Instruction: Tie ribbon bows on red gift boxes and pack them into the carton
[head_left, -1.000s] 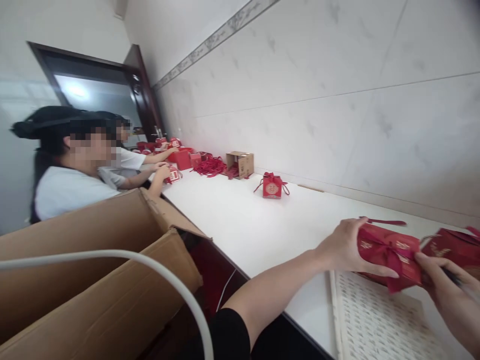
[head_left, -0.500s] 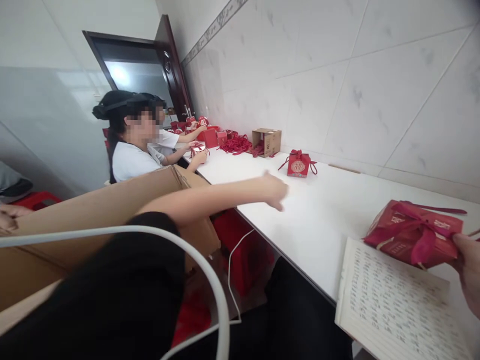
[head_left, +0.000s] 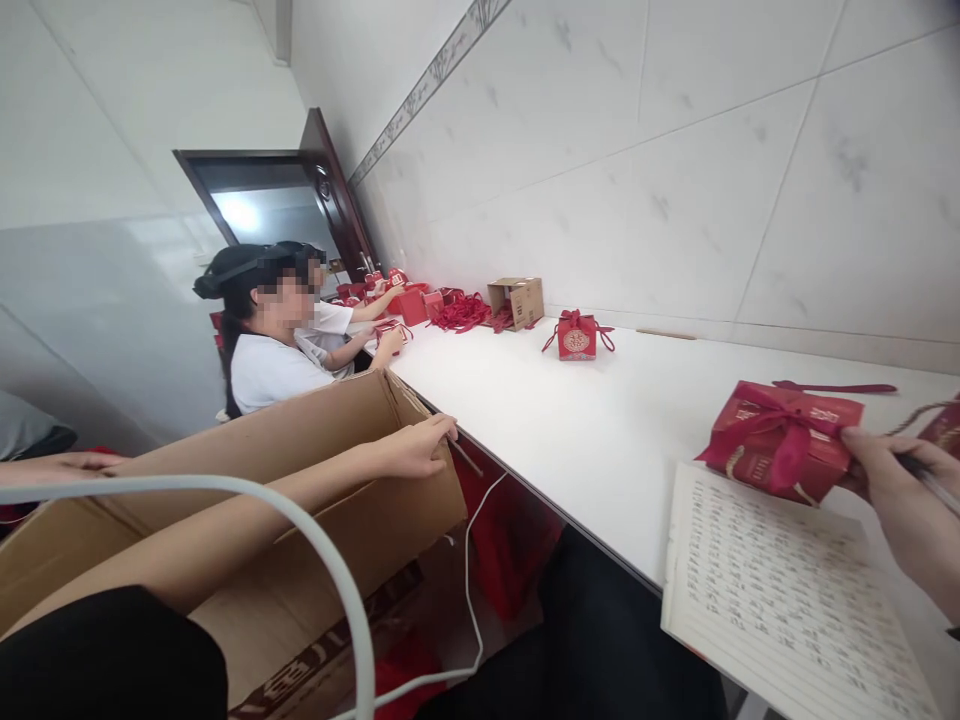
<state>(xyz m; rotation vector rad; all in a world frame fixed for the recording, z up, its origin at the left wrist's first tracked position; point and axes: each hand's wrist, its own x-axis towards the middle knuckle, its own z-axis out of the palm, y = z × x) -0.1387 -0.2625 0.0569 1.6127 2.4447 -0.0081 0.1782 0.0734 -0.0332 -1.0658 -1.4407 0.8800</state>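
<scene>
My left hand (head_left: pixel 418 446) reaches left and grips the top edge of a large cardboard carton (head_left: pixel 315 470) beside the white table (head_left: pixel 570 420). At the far right my right hand (head_left: pixel 904 505) is closed round a pen and touches a red gift box (head_left: pixel 780 435) with a red ribbon bow, which lies on its side on the table. A ruled notebook (head_left: pixel 780 590) full of handwriting lies below the box at the table's front edge. A second red gift box (head_left: pixel 576 336) stands upright farther along the table.
Two people (head_left: pixel 274 335) sit farther down, hands on red boxes. A small open brown box (head_left: pixel 517 300) and a heap of red ribbons (head_left: pixel 459 313) lie by the tiled wall. A white cable (head_left: pixel 330 570) arcs across the foreground. A dark door (head_left: pixel 330 200) stands at the end.
My left hand let go of the red gift box, swung left over the table and took hold of the carton's edge. The view turned left; my right hand stays by the box.
</scene>
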